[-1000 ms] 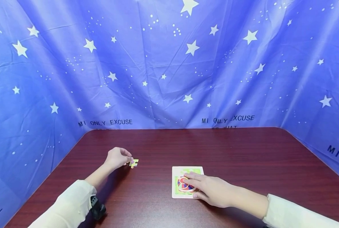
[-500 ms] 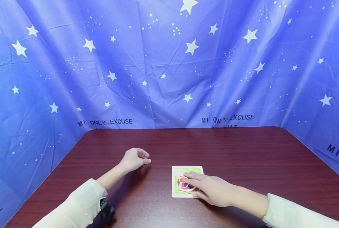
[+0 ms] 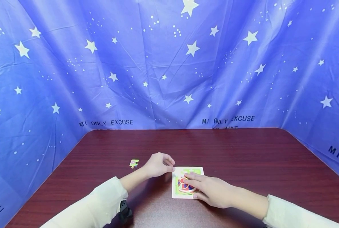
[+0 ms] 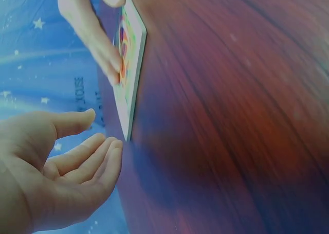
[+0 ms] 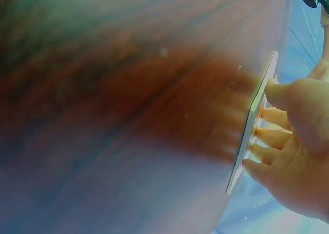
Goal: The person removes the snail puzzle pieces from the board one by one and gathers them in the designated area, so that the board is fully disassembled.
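Note:
A square, white-rimmed puzzle board [image 3: 173, 186] with a red, blue and green picture lies flat on the table. My right hand [image 3: 215, 191] rests on its right part, fingers spread over the picture and hiding some of it. At the board's far left corner is my left hand [image 3: 158, 165], fingers loosely bent. In the left wrist view a gap shows between that hand's thumb and fingers [image 4: 85, 162], with nothing held. A small green, pink and yellow jigsaw piece [image 3: 134, 163] lies on the table to the left, behind the left forearm. The right wrist view shows the board's edge [image 5: 251, 122] beneath the right fingers.
The dark red wooden table [image 3: 243, 152] has rounded far corners. Blue cloth [image 3: 163, 63] with white stars hangs behind it and along both sides. A black wrist device [image 3: 125, 211] sits under the left sleeve.
My left hand has let go of the jigsaw piece, leaving it on the table, and moved right to the board's corner. The right hand and board have stayed in place.

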Motion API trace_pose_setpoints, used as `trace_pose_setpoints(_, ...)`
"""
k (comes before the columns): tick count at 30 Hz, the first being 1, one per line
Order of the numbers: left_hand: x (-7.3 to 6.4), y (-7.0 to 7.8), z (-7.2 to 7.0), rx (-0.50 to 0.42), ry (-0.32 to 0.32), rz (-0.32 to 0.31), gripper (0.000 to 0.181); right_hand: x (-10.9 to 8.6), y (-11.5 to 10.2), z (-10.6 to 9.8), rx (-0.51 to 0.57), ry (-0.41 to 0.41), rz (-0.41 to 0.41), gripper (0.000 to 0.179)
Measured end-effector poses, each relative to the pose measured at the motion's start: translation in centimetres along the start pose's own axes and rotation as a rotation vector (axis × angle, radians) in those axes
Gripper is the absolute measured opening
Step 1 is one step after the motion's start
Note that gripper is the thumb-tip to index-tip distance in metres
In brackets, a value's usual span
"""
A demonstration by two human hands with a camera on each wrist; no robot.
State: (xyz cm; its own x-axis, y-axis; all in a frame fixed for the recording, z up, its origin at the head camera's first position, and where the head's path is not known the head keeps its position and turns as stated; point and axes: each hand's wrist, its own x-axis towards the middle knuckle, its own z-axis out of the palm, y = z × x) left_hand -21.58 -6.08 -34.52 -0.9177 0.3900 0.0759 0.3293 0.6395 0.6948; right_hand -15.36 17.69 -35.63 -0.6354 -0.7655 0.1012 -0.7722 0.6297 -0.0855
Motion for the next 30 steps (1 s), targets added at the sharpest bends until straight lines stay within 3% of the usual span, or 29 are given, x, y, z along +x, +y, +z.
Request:
trace_pose_setpoints(14, 0.5, 1.2, 2.1, -0.005, -0.051, 0.022, 0.009, -1.1, -0.3, -0.1, -0.03, 0.017, -0.072, 0.045)
trace_pose_setpoints(25, 0.5, 1.3, 2.6, -0.009, -0.052, 0.027, 0.009, -1.1, -0.3, 0.4, -0.057, 0.083, -0.145, 0.039)
trace_pose_setpoints(30, 0.7, 1.6, 2.7, -0.026, -0.049, 0.006, 0.008, -0.9, -0.3, 0.4, -0.048, 0.075, -0.134, 0.041)
